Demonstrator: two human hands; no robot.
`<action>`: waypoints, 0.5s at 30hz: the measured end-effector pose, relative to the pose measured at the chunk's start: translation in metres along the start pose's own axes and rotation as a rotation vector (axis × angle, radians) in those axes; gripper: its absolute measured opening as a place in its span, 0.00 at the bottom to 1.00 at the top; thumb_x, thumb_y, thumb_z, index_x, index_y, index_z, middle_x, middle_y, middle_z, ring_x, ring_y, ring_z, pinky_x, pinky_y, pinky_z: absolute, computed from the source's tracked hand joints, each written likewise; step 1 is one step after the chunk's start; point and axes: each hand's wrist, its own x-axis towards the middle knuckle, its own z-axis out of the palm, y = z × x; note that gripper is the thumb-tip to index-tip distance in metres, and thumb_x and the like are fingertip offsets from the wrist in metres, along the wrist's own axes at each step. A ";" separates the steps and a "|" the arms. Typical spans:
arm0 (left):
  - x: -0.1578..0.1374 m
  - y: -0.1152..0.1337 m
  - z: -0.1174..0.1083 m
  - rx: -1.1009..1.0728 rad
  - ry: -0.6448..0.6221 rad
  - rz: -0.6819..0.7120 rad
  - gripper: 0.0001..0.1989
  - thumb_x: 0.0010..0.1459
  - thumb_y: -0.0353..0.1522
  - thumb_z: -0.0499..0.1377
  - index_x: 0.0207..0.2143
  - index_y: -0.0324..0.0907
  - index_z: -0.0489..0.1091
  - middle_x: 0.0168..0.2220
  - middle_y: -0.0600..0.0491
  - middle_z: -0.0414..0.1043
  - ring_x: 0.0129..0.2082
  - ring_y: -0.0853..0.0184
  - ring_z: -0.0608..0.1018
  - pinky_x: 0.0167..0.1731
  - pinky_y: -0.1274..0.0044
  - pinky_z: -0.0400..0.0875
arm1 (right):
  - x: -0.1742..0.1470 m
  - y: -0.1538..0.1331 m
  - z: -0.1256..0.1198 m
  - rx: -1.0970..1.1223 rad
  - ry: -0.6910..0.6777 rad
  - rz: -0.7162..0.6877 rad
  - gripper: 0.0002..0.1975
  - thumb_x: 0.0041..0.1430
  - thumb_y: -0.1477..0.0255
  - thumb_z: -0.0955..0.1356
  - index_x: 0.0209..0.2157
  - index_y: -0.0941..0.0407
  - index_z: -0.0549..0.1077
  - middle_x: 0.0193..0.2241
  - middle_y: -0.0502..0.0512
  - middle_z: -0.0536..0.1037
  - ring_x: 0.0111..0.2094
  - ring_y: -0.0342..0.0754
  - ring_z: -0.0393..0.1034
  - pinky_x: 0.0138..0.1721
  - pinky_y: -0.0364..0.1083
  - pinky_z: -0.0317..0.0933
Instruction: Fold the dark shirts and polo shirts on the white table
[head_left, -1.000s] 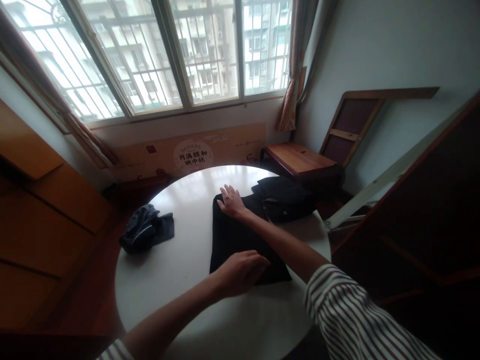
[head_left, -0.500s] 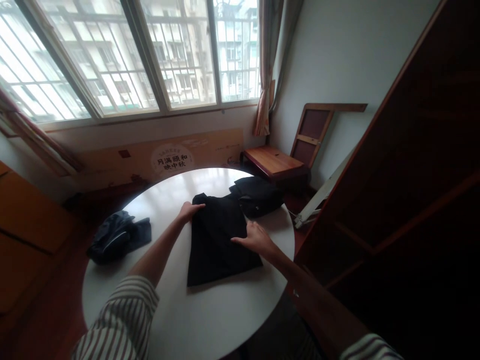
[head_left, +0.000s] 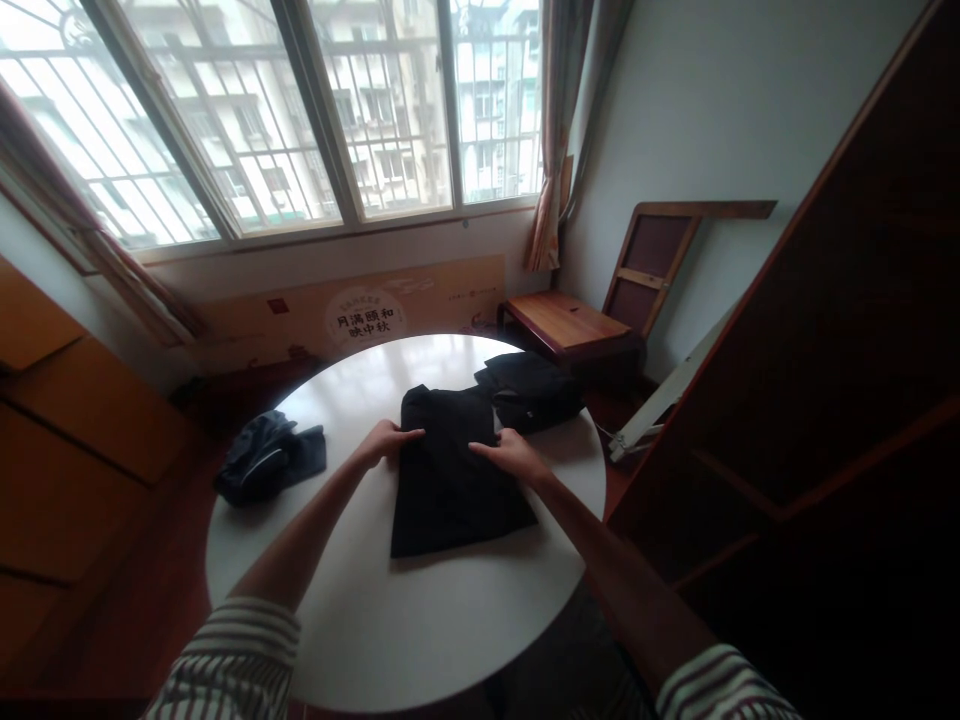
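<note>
A black folded garment (head_left: 454, 490) lies spread on the round white table (head_left: 375, 620) in front of me; its exact kind is not plain. At its left edge, my left hand (head_left: 382, 441) has the thumb on top and the fingers tucked beneath the cloth. Opposite, my right hand (head_left: 516, 455) grips the right edge the same way, thumb pointing inward. The fingers of both hands are partly hidden by the fabric.
A dark folded pile of cloth (head_left: 532, 390) lies at the table's back right. Bunched dark blue clothing (head_left: 262, 460) rests near the left rim. Beyond the table are a wooden stool-like seat (head_left: 566, 322) and a large dark wooden panel (head_left: 810, 420).
My right hand has shifted up along the garment's right edge and closed on it. The left hand has moved slightly down its edge. The view has turned a little left.
</note>
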 end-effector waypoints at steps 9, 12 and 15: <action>-0.040 -0.009 0.009 -0.314 -0.032 0.133 0.41 0.37 0.40 0.75 0.51 0.35 0.64 0.30 0.50 0.76 0.29 0.64 0.78 0.27 0.76 0.72 | 0.003 -0.007 0.008 0.224 0.004 -0.025 0.18 0.55 0.65 0.71 0.45 0.57 0.69 0.31 0.53 0.76 0.34 0.49 0.74 0.31 0.43 0.67; -0.056 -0.012 0.007 -0.394 0.107 0.156 0.47 0.39 0.40 0.75 0.56 0.37 0.55 0.26 0.55 0.74 0.24 0.66 0.77 0.23 0.78 0.71 | -0.005 -0.013 0.003 0.352 -0.007 -0.037 0.22 0.54 0.62 0.71 0.47 0.55 0.63 0.21 0.42 0.67 0.21 0.42 0.66 0.21 0.40 0.60; -0.089 -0.004 -0.002 -0.455 0.221 0.323 0.45 0.46 0.43 0.71 0.59 0.42 0.49 0.23 0.61 0.71 0.21 0.69 0.76 0.21 0.81 0.70 | -0.028 -0.030 -0.012 0.575 -0.031 -0.191 0.29 0.52 0.60 0.73 0.51 0.51 0.57 0.19 0.39 0.64 0.17 0.41 0.60 0.18 0.39 0.55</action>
